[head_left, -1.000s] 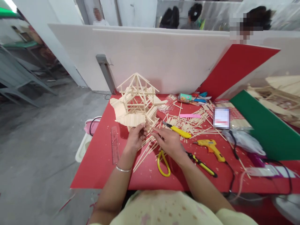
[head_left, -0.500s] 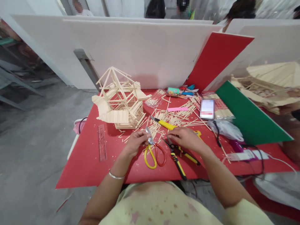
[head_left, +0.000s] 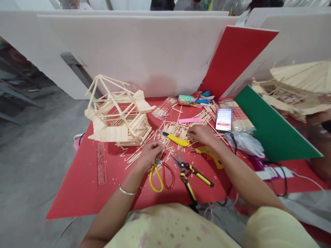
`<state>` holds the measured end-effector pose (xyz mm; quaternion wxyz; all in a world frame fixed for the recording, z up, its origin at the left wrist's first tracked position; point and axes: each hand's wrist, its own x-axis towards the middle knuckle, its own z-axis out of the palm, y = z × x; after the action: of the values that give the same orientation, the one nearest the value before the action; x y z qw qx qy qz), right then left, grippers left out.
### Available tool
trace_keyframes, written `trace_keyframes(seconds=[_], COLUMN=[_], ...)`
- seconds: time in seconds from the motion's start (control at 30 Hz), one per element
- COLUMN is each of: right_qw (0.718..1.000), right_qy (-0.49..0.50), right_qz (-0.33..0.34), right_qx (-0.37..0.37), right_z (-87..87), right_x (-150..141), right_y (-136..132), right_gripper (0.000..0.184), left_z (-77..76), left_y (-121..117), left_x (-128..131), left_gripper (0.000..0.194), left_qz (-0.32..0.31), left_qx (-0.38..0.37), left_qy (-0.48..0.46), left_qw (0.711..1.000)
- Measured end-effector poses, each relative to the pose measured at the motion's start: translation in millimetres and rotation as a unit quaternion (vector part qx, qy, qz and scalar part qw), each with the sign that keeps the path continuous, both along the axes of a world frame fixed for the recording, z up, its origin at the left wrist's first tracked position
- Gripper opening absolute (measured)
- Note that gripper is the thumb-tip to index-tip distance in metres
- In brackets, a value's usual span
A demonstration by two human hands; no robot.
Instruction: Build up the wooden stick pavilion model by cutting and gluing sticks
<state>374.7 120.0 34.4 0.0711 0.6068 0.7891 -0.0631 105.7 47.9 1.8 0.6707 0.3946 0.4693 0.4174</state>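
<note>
My left hand (head_left: 150, 153) hovers over the red table (head_left: 85, 193), its fingers pinched together near loose sticks above the yellow and red scissors (head_left: 159, 174); what it pinches is too small to name. My right hand (head_left: 202, 134) reaches into the heap of thin wooden sticks (head_left: 181, 129), fingers curled on them, just past the yellow utility knife (head_left: 174, 138). The stick-built house model (head_left: 117, 115) stands to the left of both hands.
Yellow-handled pliers (head_left: 190, 172), a yellow glue gun (head_left: 208, 153), a clear ruler (head_left: 101, 163), a phone (head_left: 223, 120) and cables lie on the table. White, red and green boards stand at the back and right. Another stick model (head_left: 297, 88) sits far right.
My right hand moved away from me, up into the stick heap. My left hand stayed near the scissors. The camera view shifted, so the house model sits further left.
</note>
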Motion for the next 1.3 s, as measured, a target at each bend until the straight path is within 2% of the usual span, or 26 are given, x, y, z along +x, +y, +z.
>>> trace_keyframes(seconds=[0.27, 0.43, 0.7, 0.8, 0.93, 1.07, 1.13, 1.17, 1.23, 1.27, 1.3], right_qw=[0.998, 0.995, 0.991, 0.992, 0.991, 0.976, 0.946, 0.917, 0.831, 0.796, 0.774], right_qy=[-0.013, -0.018, -0.006, 0.025, 0.105, 0.212, 0.321, 0.394, 0.535, 0.576, 0.598], right_qz=[0.062, 0.101, 0.137, 0.120, 0.084, 0.053, 0.016, -0.011, -0.070, -0.091, -0.106], right_qx=[-0.022, -0.010, -0.001, 0.002, 0.005, 0.001, -0.033, -0.063, -0.135, -0.160, -0.176], right_z=[-32.2, -35.3, -42.8, -42.2, -32.8, -17.3, -7.1, -1.4, 10.2, 15.3, 19.3], right_x=[5, 5, 1, 3, 7, 2, -6, -12, -27, -36, -45], right_y=[36, 41, 33, 33, 34, 23, 10, 2, -16, -24, -33], right_gripper=[0.025, 0.025, 0.025, 0.024, 0.024, 0.039, 0.045, 0.045, 0.043, 0.041, 0.040], left_z=[-4.7, -8.5, 3.3, 4.9, 4.2, -1.0, -4.4, -5.7, -7.0, -6.9, -6.4], left_y=[17, 20, 17, 16, 13, 11, 10, 10, 9, 7, 6], left_x=[0, 2, 6, 6, 5, 6, 8, 9, 11, 12, 12], left_gripper=[0.035, 0.034, 0.038, 0.038, 0.036, 0.034, 0.034, 0.035, 0.037, 0.037, 0.037], left_qz=[0.008, -0.011, -0.006, -0.005, -0.009, -0.005, 0.010, 0.019, 0.035, 0.039, 0.039], left_qx=[0.005, 0.008, -0.002, -0.002, -0.001, -0.003, -0.010, -0.010, 0.004, 0.014, 0.021], left_qy=[0.004, -0.002, -0.016, -0.013, -0.016, -0.024, -0.035, -0.043, -0.056, -0.061, -0.065], left_qw=[1.000, 1.000, 1.000, 1.000, 1.000, 1.000, 0.999, 0.999, 0.998, 0.997, 0.997])
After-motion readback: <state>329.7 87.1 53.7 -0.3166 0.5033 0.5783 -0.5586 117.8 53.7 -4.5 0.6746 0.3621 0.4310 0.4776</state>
